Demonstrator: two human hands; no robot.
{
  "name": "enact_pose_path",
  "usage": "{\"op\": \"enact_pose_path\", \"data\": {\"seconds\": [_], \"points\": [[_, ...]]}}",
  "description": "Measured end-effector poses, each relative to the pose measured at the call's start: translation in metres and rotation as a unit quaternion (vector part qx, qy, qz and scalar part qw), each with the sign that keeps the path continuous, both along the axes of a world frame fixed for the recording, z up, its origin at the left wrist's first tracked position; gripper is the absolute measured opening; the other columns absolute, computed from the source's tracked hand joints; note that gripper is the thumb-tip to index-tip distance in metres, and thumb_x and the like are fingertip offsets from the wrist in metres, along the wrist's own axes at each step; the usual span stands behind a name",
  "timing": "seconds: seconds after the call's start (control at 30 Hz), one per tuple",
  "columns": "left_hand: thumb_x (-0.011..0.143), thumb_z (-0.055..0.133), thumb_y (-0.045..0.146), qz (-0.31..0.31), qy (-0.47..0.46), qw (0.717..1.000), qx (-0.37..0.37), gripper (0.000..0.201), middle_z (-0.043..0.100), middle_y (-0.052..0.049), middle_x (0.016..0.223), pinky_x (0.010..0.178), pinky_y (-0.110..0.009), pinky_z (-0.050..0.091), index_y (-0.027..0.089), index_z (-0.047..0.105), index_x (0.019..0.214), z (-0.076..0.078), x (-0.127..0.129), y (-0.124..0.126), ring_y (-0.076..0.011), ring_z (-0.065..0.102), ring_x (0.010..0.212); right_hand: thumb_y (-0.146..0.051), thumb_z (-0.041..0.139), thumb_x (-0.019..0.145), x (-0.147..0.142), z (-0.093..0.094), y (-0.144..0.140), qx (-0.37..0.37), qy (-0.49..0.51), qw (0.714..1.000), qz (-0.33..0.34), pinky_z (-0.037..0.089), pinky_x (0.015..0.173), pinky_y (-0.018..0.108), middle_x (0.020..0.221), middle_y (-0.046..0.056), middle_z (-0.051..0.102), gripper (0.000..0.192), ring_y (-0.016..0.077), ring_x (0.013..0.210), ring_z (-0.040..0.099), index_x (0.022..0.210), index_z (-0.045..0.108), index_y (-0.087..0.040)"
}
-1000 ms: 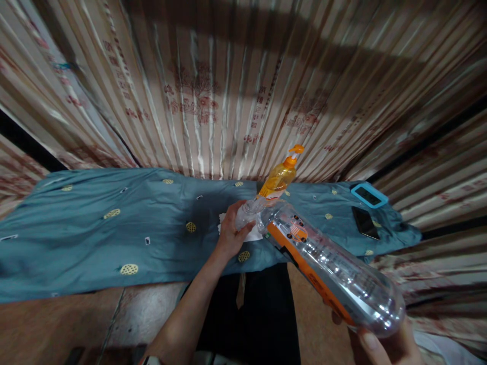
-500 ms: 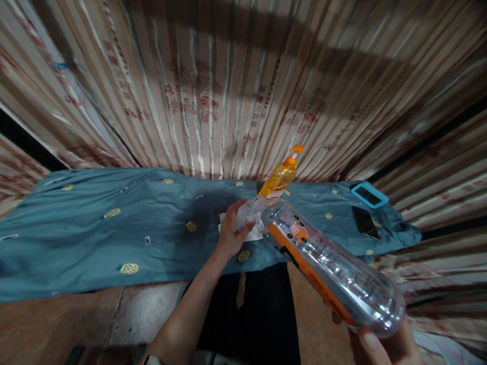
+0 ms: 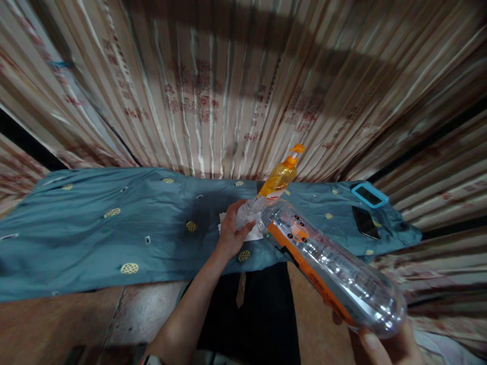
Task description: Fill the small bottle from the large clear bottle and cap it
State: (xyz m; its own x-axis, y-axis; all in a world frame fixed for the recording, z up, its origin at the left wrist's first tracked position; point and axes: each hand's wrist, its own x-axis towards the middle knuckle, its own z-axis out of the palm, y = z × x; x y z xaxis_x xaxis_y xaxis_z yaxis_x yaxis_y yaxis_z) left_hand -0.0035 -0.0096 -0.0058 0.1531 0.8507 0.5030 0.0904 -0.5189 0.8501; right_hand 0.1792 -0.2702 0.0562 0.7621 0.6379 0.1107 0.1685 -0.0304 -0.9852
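Large clear bottle, one, hung aslant over the desk edge; right hand grasped its base, long axis running leftward and away. Neck lay beside one small clear bottle, gripped by left hand; contact unclear. Around: one orange pump bottle, one white sheet, one phone, one blue-framed device.

Dim light, shadow band across curtain, glints on large bottle, stretched edges
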Motion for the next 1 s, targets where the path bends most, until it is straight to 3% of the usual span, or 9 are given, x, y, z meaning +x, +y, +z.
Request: {"op": "enact_pose_path", "data": {"seconds": [0.2, 0.4, 0.53, 0.77, 1.0], "points": [[0.093, 0.071, 0.046, -0.003, -0.01, 1.0, 0.003, 0.053, 0.07, -0.012, 0.132, 0.106, -0.046, 0.055, 0.021, 0.055, 0.137, 0.0, 0.0, 0.0, -0.0287, 0.069, 0.121, -0.054, 0.081, 0.078, -0.004, 0.008, 0.004, 0.0, 0.002, 1.0, -0.011, 0.046, 0.108, 0.066, 0.156, 0.013, 0.05, 0.09, 0.0422, 0.131, 0.057, 0.158, 0.046, -0.031], [0.093, 0.07, 0.05, -0.008, -0.014, 1.0, 0.001, 0.055, 0.069, -0.013, 0.133, 0.107, -0.048, 0.054, 0.02, 0.055, 0.137, 0.0, 0.0, 0.0, -0.0299, 0.068, 0.123, -0.051, 0.08, 0.08, -0.006, 0.013, 0.004, -0.002, 0.011, 1.0, -0.003, 0.055, 0.094, 0.054, 0.16, 0.012, 0.046, 0.088, 0.0389, 0.127, 0.058, 0.158, 0.045, -0.032], [0.093, 0.07, 0.051, -0.009, -0.013, 1.0, -0.004, 0.056, 0.069, -0.013, 0.133, 0.107, -0.048, 0.055, 0.021, 0.055, 0.137, 0.001, 0.0, 0.0, -0.0303, 0.068, 0.123, -0.05, 0.08, 0.08, -0.003, 0.011, 0.002, -0.007, 0.012, 1.0, 0.004, 0.055, 0.094, 0.053, 0.156, 0.011, 0.05, 0.086, 0.0359, 0.119, 0.062, 0.158, 0.045, -0.034], [0.093, 0.071, 0.048, -0.008, -0.006, 1.0, 0.0, 0.055, 0.069, -0.013, 0.133, 0.107, -0.048, 0.055, 0.021, 0.055, 0.137, 0.0, -0.001, 0.001, -0.0301, 0.068, 0.123, -0.046, 0.077, 0.085, 0.002, 0.005, 0.0, 0.001, -0.009, 1.0, 0.021, 0.058, 0.09, 0.048, 0.16, 0.01, 0.047, 0.082, 0.0349, 0.124, 0.062, 0.158, 0.045, -0.032], [0.094, 0.07, 0.048, -0.003, 0.007, 1.0, 0.006, 0.054, 0.069, -0.013, 0.133, 0.106, -0.047, 0.055, 0.021, 0.054, 0.138, 0.0, -0.001, 0.0, -0.0296, 0.068, 0.122, -0.047, 0.079, 0.083, 0.006, 0.002, -0.003, -0.01, -0.011, 1.0, 0.016, 0.055, 0.098, 0.053, 0.152, 0.011, 0.055, 0.083, 0.0345, 0.12, 0.064, 0.158, 0.046, -0.032]]}}
